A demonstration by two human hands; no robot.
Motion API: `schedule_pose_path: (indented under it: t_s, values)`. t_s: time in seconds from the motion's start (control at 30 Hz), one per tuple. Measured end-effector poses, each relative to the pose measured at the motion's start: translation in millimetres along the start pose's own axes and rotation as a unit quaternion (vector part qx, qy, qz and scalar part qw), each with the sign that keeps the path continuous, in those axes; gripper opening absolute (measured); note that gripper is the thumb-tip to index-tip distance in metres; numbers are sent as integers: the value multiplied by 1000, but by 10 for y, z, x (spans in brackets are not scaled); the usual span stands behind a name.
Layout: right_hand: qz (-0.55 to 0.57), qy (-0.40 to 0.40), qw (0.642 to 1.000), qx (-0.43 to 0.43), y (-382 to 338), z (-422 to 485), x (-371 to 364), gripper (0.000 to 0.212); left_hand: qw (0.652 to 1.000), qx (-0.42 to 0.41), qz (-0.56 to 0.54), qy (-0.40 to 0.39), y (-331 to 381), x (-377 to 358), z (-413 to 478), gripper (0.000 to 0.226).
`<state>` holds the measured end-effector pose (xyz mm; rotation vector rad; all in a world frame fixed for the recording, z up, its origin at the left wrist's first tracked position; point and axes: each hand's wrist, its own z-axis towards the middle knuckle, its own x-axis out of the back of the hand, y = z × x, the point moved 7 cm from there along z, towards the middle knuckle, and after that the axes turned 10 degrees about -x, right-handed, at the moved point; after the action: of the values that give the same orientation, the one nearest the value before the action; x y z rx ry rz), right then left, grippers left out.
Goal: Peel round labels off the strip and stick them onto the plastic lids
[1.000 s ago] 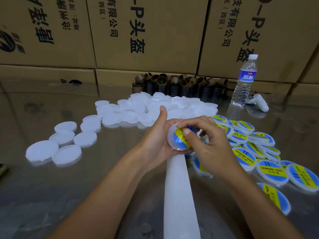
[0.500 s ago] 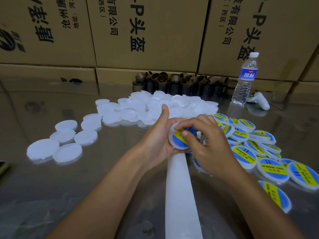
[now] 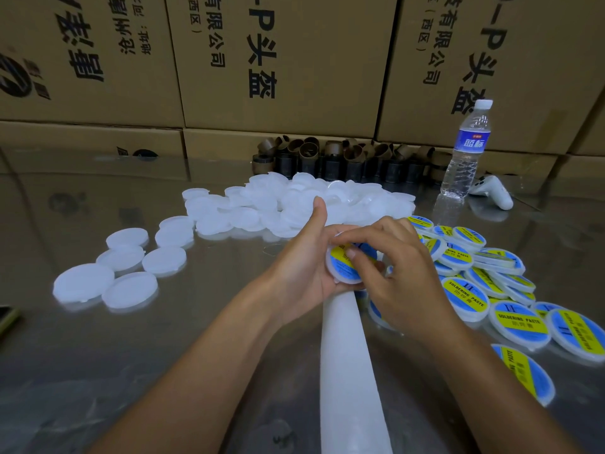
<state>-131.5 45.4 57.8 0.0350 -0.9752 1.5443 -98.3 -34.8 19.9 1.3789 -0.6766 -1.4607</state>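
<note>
My left hand [image 3: 304, 257] grips a white plastic lid [image 3: 343, 271] by its edge, thumb raised behind it. A round blue and yellow label covers the lid's face. My right hand [image 3: 399, 270] lies over the lid, with its thumb pressing on the label and its fingers curved across the top rim. The white backing strip [image 3: 347, 365] runs from under my hands towards me. A heap of bare white lids [image 3: 294, 204] lies behind my hands. Labelled lids [image 3: 471, 290] are piled on the right.
Several loose bare lids [image 3: 131, 267] lie on the shiny table at the left. A water bottle [image 3: 466, 152] and a white controller [image 3: 491, 191] stand at the back right. Brown cardboard cores [image 3: 343, 158] line the wall of cardboard boxes [image 3: 278, 60].
My right thumb has slid across the label while the fingers moved over the lid's top rim. My left hand kept hold of the lid.
</note>
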Motion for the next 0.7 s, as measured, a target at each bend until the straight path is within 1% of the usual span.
schedule_pose_path:
  t_s: [0.03, 0.13, 0.17, 0.23, 0.3, 0.37, 0.43, 0.47, 0.53, 0.6, 0.63, 0.67, 0.7]
  values:
    - [-10, 4, 1000, 1, 2, 1, 4, 24, 1000, -1, -12, -5, 12, -24, -17, 78]
    - [-31, 14, 999, 1, 2, 9, 18, 25, 998, -14, -42, -35, 62, -103, -55, 37]
    - [-34, 14, 999, -1, 2, 12, 22, 25, 998, -19, -42, -36, 69, -103, -59, 36]
    - [-39, 11, 999, -5, 0, 14, 28, 28, 999, -25, -9, -30, 71, -79, -57, 48]
    - [-35, 4, 999, -13, 3, 8, 36, 35, 999, -28, 20, -25, 48, -64, -52, 54]
    - [-2, -9, 999, -36, 38, 5, 39, 54, 999, -30, 35, -17, 40, -54, -54, 55]
    - [66, -13, 994, -82, 106, 8, 57, 73, 999, -33, 39, -14, 38, -58, -60, 59]
    - [104, -7, 989, -103, 132, 12, 71, 80, 998, -33, 42, -14, 41, -62, -63, 60]
    - [157, 17, 979, -130, 155, 20, 110, 88, 998, -36, 51, -13, 50, -58, -68, 55]
    - [194, 38, 968, -155, 200, 28, 145, 92, 998, -42, 51, -11, 49, -51, -73, 52]
    - [214, 44, 960, -174, 236, 31, 153, 91, 998, -44, 49, -9, 50, -53, -75, 51]
    - [229, 45, 953, -193, 271, 31, 152, 86, 998, -47, 49, -5, 54, -57, -78, 50]
    - [240, 41, 947, -209, 290, 31, 136, 76, 997, -51, 49, 1, 59, -54, -77, 46]
